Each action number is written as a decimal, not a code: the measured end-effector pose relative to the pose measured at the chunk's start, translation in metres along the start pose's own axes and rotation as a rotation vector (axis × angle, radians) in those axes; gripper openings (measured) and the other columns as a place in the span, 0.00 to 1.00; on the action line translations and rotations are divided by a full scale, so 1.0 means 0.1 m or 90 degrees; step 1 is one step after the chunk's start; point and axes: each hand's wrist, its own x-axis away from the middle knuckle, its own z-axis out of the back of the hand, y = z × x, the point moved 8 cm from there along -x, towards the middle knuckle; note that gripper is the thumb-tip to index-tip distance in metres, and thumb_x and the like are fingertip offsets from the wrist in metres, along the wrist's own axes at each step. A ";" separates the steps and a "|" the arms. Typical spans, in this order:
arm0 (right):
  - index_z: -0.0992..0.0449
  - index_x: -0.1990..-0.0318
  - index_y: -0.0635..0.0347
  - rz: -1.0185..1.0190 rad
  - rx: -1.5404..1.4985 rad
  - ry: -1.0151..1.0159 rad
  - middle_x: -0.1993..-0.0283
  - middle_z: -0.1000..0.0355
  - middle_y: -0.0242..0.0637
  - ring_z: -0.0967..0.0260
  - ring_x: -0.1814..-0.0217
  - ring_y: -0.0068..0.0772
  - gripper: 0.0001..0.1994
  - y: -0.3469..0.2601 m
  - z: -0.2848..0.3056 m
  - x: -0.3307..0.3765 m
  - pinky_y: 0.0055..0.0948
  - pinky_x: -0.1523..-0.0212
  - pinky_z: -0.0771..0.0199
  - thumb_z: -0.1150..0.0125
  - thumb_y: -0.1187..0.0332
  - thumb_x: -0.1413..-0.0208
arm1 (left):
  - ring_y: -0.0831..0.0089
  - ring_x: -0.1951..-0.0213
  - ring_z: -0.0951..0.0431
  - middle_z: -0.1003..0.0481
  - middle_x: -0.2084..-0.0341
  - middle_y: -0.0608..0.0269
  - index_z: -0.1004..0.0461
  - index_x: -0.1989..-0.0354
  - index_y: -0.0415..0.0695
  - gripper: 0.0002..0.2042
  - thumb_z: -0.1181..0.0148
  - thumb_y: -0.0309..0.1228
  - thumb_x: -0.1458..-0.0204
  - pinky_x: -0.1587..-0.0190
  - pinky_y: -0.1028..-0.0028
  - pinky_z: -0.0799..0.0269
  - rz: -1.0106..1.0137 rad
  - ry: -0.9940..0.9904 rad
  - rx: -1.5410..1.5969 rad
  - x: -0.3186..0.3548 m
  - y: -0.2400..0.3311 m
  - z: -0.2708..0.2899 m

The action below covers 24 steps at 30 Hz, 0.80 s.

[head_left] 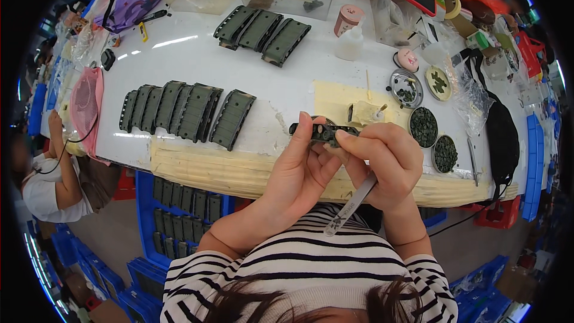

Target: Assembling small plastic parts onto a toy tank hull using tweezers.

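A glossy white table is seen, edged with pale yellow tape. Dark olive-green ribbed strips are laid on it. Black-and-white stripes are worn on the knitted sleeves. Blue plastic crates are stacked below.

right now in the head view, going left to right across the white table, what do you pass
pink mesh fan → row of dark green ridged strips → left hand → right hand holding tweezers → round dishes of small dark parts → black bag

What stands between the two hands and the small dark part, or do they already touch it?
Nothing visible stands between them. The left hand and the right hand both grip the small dark part with their fingertips, above the table's near edge. The right hand also holds metal tweezers.
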 end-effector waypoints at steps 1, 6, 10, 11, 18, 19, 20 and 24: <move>0.20 0.66 0.63 -0.003 0.001 -0.001 0.73 0.31 0.35 0.32 0.78 0.30 0.17 0.00 0.00 0.00 0.25 0.79 0.35 0.35 0.72 0.71 | 0.81 0.60 0.23 0.24 0.64 0.67 0.29 0.57 0.47 0.16 0.54 0.46 0.37 0.56 0.81 0.23 0.001 0.001 0.002 0.00 0.00 0.00; 0.21 0.66 0.64 0.003 0.003 0.000 0.73 0.31 0.35 0.32 0.77 0.30 0.17 0.00 0.00 0.01 0.25 0.79 0.34 0.34 0.72 0.71 | 0.81 0.60 0.23 0.24 0.64 0.68 0.29 0.56 0.47 0.16 0.54 0.47 0.37 0.55 0.80 0.23 0.007 -0.005 0.006 -0.01 -0.01 0.01; 0.21 0.65 0.64 -0.005 0.002 -0.001 0.72 0.31 0.35 0.32 0.77 0.30 0.17 0.02 -0.01 0.00 0.25 0.79 0.35 0.34 0.72 0.70 | 0.81 0.58 0.24 0.25 0.62 0.68 0.29 0.56 0.47 0.16 0.53 0.47 0.38 0.54 0.80 0.24 0.012 -0.002 0.019 -0.03 -0.02 0.04; 0.21 0.64 0.64 -0.009 -0.001 -0.002 0.72 0.31 0.36 0.32 0.77 0.30 0.18 0.03 -0.01 0.00 0.25 0.79 0.35 0.35 0.72 0.69 | 0.81 0.58 0.24 0.25 0.62 0.68 0.29 0.56 0.47 0.17 0.53 0.47 0.38 0.53 0.80 0.24 0.015 0.005 0.021 -0.04 -0.03 0.05; 0.21 0.63 0.58 -0.088 0.029 0.081 0.69 0.32 0.32 0.35 0.71 0.25 0.21 0.05 0.13 0.04 0.22 0.77 0.36 0.20 0.65 0.69 | 0.75 0.56 0.24 0.26 0.60 0.58 0.32 0.52 0.37 0.25 0.49 0.50 0.41 0.52 0.80 0.23 0.058 -0.013 0.115 -0.04 0.02 -0.05; 0.21 0.63 0.58 -0.100 0.034 0.082 0.69 0.32 0.31 0.35 0.71 0.26 0.22 0.05 0.15 0.05 0.22 0.76 0.36 0.20 0.64 0.69 | 0.73 0.55 0.23 0.27 0.60 0.56 0.33 0.52 0.35 0.26 0.48 0.50 0.42 0.52 0.80 0.23 0.062 -0.008 0.134 -0.06 0.03 -0.04; 0.22 0.64 0.58 -0.111 0.040 0.084 0.69 0.32 0.31 0.35 0.71 0.26 0.22 0.05 0.17 0.05 0.22 0.76 0.36 0.20 0.63 0.69 | 0.72 0.55 0.23 0.27 0.59 0.53 0.34 0.51 0.33 0.28 0.47 0.50 0.42 0.52 0.80 0.22 0.066 -0.003 0.153 -0.08 0.04 -0.03; 0.21 0.63 0.60 -0.102 0.028 0.096 0.71 0.32 0.34 0.33 0.75 0.30 0.20 0.05 0.19 0.06 0.24 0.77 0.34 0.22 0.66 0.67 | 0.68 0.57 0.21 0.27 0.58 0.46 0.36 0.51 0.29 0.29 0.46 0.49 0.43 0.52 0.78 0.21 0.087 -0.038 0.236 -0.12 0.05 -0.04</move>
